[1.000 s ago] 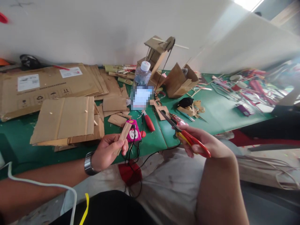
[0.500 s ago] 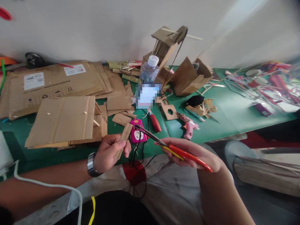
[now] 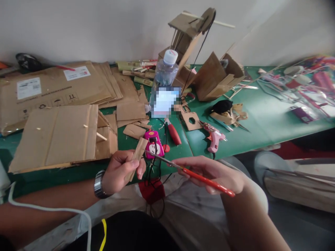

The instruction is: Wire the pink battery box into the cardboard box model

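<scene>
My left hand pinches a narrow strip of cardboard between thumb and fingers, its upper end sticking out. In my right hand is a pair of scissors with orange-red handles; the fingers are wrapped round the handles. The scissor blades point left, their tips close to the strip's right edge; whether they touch it I cannot tell. Behind the tips lies a magenta plug box with a white face-like front, with black cord hanging from it.
Flat cardboard and a large carton cover the left. A water bottle stands at the back beside a cardboard structure. A red-handled tool, a pink glue gun and a cardboard box lie rightward.
The scissors have turned nearly edge-on, their tips dropping lower along the strip. Their yellow part no longer shows. My left hand still holds the strip; the view has shifted slightly.
</scene>
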`<control>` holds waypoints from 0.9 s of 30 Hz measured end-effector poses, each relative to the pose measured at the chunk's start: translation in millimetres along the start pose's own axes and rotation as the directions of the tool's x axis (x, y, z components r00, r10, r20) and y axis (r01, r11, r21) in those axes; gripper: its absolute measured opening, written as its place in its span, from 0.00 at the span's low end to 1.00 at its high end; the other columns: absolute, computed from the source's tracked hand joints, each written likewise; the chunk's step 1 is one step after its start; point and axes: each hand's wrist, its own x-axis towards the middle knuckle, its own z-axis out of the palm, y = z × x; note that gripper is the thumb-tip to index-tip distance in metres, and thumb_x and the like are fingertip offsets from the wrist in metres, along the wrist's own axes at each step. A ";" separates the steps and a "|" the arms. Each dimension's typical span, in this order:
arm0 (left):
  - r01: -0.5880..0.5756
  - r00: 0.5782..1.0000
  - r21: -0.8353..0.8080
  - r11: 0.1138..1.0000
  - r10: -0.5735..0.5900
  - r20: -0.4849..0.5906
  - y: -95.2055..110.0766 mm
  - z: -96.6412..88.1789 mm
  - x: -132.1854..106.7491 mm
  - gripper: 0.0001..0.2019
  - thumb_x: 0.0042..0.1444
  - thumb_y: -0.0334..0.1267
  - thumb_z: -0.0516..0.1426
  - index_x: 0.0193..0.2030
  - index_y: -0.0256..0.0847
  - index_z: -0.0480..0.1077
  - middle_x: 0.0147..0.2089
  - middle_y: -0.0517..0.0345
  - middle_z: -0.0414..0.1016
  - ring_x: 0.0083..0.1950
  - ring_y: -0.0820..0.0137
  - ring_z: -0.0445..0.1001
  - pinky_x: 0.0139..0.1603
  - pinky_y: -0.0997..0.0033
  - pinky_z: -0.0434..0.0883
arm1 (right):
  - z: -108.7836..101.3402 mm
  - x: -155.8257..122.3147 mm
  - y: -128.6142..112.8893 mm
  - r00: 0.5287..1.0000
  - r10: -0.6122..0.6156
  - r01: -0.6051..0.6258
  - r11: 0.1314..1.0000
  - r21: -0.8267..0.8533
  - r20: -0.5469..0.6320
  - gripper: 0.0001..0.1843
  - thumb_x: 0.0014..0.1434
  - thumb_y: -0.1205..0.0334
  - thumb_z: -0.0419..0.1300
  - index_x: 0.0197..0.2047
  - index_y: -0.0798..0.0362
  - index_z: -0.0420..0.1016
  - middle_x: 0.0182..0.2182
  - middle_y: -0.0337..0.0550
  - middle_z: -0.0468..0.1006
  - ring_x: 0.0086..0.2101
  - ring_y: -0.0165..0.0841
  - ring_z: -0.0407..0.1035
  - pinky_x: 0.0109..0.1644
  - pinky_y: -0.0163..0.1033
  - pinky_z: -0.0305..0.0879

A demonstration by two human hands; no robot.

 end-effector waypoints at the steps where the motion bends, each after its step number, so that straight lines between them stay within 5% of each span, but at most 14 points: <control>1: 0.003 1.000 -0.002 1.000 -0.003 0.012 0.2 0.5 -0.1 0.27 0.64 0.39 0.64 0.21 0.37 0.52 0.23 0.61 0.72 0.26 0.74 0.74 0.29 0.72 0.69 | 2.7 3.3 0.0 1.000 0.005 -0.005 1.000 0.030 0.020 0.44 0.56 0.44 0.76 0.72 0.48 0.73 0.38 0.43 0.79 0.27 0.25 0.62 0.25 0.28 0.58; 5: 0.008 0.999 0.000 1.000 -0.008 0.050 0.7 1.2 -1.2 0.27 0.65 0.39 0.64 0.21 0.36 0.52 0.24 0.60 0.72 0.26 0.75 0.74 0.28 0.74 0.69 | 14.6 15.7 -4.0 0.997 0.072 -0.068 0.993 0.100 -0.030 0.39 0.58 0.49 0.77 0.70 0.47 0.76 0.39 0.42 0.82 0.27 0.23 0.65 0.27 0.25 0.60; 11: -0.024 0.998 0.040 0.999 0.022 0.063 -0.8 -0.6 -2.6 0.27 0.66 0.39 0.62 0.22 0.36 0.52 0.24 0.61 0.72 0.27 0.75 0.73 0.30 0.73 0.70 | 22.3 22.6 -8.5 0.990 0.053 -0.041 0.995 0.093 -0.132 0.32 0.61 0.50 0.74 0.65 0.51 0.81 0.57 0.53 0.82 0.46 0.35 0.78 0.47 0.34 0.75; 19: -0.028 0.998 0.111 0.993 0.021 0.063 -4.7 -6.2 -5.8 0.26 0.67 0.40 0.62 0.22 0.37 0.54 0.25 0.60 0.72 0.28 0.73 0.74 0.30 0.70 0.70 | 21.6 26.9 -7.0 0.994 0.007 -0.002 0.999 0.047 -0.107 0.31 0.64 0.50 0.72 0.66 0.53 0.79 0.57 0.53 0.83 0.47 0.36 0.79 0.53 0.39 0.75; 27: -0.017 0.998 0.099 0.995 0.011 0.059 -5.0 -4.4 -5.0 0.26 0.67 0.39 0.63 0.21 0.37 0.56 0.24 0.60 0.73 0.27 0.73 0.73 0.30 0.70 0.70 | 20.5 29.3 -2.8 0.994 -0.015 0.014 1.000 -0.012 -0.110 0.31 0.66 0.47 0.70 0.67 0.51 0.79 0.63 0.54 0.80 0.58 0.44 0.78 0.63 0.45 0.73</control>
